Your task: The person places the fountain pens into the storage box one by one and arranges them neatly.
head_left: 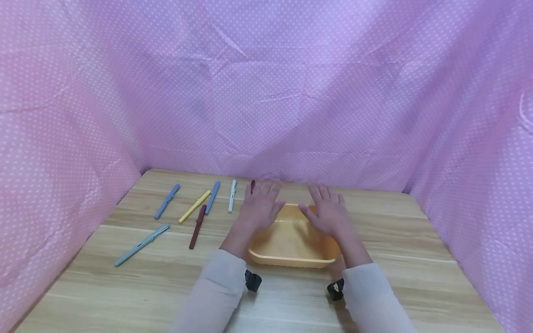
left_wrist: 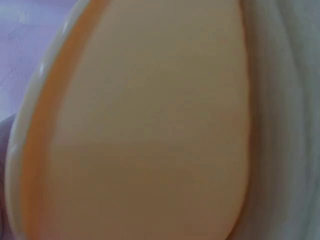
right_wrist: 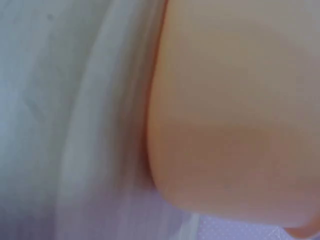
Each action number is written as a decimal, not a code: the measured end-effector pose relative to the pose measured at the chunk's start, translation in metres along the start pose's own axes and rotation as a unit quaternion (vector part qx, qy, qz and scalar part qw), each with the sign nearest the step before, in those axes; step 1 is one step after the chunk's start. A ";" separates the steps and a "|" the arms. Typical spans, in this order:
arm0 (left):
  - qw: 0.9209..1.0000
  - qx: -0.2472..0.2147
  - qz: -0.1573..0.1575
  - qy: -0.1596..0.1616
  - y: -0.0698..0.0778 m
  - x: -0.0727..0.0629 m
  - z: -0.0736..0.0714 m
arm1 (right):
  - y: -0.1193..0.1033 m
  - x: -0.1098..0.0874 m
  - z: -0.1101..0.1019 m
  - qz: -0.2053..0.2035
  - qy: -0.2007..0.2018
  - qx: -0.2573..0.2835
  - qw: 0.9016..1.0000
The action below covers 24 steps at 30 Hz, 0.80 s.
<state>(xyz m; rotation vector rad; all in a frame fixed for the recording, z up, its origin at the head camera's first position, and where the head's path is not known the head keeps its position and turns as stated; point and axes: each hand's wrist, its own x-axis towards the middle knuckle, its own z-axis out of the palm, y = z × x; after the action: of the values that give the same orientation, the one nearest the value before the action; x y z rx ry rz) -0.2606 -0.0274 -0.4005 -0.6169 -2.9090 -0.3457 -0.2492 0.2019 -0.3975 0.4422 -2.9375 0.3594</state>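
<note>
- On the wood-grain table [head_left: 416, 259], between the two forearms, sits a yellow-orange tray [head_left: 291, 262], its open side upward.
- Tray orientation: near edge runs left to right across the person's front; the long axis appears to lie the same way, though both sides are partly covered.
- Left hand [head_left: 259, 206]: over the tray's left side, fingers straight and directed away from the person, thumb angled inward.
- Right hand [head_left: 330, 213]: over the tray's right side, posed likewise.
- The hands are apart from each other, and neither is seen gripping; whether they touch the rim cannot be told.
- Left of the tray, well apart from it, lie a pale teal pen [head_left: 141, 245] and a blue pen [head_left: 167, 201], both slanted away to the right.
- Hidden: both upper side walls of the tray, behind hands and wrists; most of a dark red pen [head_left: 252, 186] behind the left fingers.
- Cut off: both sleeves, at the lower frame edge.
- Hard to make out: both wrist views are blurred and filled largely by tray wall; a sliver of hand shows at the left wrist view's edge.
</note>
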 end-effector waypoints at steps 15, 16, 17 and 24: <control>0.999 -0.010 -0.038 0.003 -0.063 -0.018 -0.024 | 0.031 -0.005 -0.011 0.013 0.019 0.054 0.998; 0.999 -0.010 -0.042 0.003 -0.069 -0.020 -0.025 | 0.034 -0.005 -0.012 0.014 0.019 0.059 0.998; 0.999 -0.010 -0.047 0.003 -0.075 -0.022 -0.026 | 0.037 -0.006 -0.012 0.014 0.019 0.063 0.998; 0.996 -0.027 -0.086 -0.013 -0.120 -0.040 -0.028 | 0.051 -0.012 -0.015 0.016 0.007 0.112 0.994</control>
<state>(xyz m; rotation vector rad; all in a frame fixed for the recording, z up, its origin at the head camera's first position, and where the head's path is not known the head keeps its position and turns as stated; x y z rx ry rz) -0.2718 -0.1560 -0.4040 -0.3817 -2.9937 -0.4405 -0.2517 0.2567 -0.3958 0.4165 -2.9042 0.6969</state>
